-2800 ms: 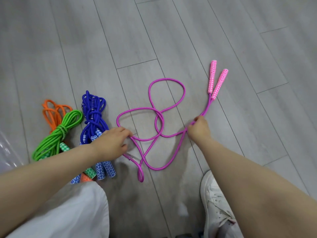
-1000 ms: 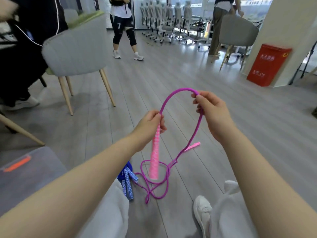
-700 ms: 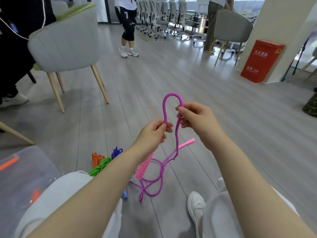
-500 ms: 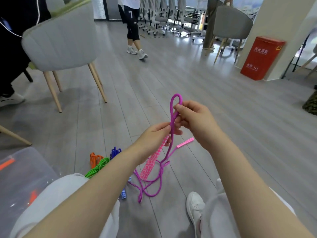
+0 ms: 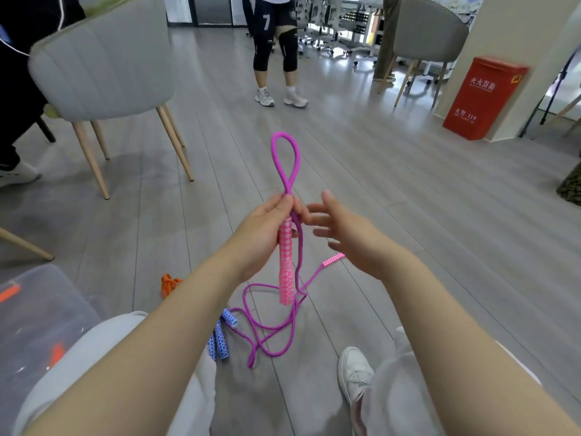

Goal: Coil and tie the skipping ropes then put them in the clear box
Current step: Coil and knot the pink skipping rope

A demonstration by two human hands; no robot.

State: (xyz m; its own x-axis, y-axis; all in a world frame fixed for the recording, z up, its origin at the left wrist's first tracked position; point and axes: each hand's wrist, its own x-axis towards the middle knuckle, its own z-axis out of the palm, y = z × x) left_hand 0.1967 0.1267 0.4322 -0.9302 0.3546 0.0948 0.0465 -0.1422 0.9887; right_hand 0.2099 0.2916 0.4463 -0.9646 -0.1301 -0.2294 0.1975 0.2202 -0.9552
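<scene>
While your left hand (image 5: pixel 264 234) grips the pink handle (image 5: pixel 286 262) and the purple rope (image 5: pixel 284 165), a loop stands above it. Your right hand (image 5: pixel 349 237) is released, fingers spread, just beside.

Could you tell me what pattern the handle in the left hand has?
Pink with a white diamond lattice handle, clearest in the head view.

A single head-worn wide-angle camera looked forward and down from the person's own eye level, close over both forearms. The left hand (image 5: pixel 267 228) and right hand (image 5: pixel 349 234) sat near the frame's centre, knees and a white shoe (image 5: pixel 355 376) filled the bottom edge, and the grey floor (image 5: pixel 408 190) stretched off toward distant chairs at the top
</scene>
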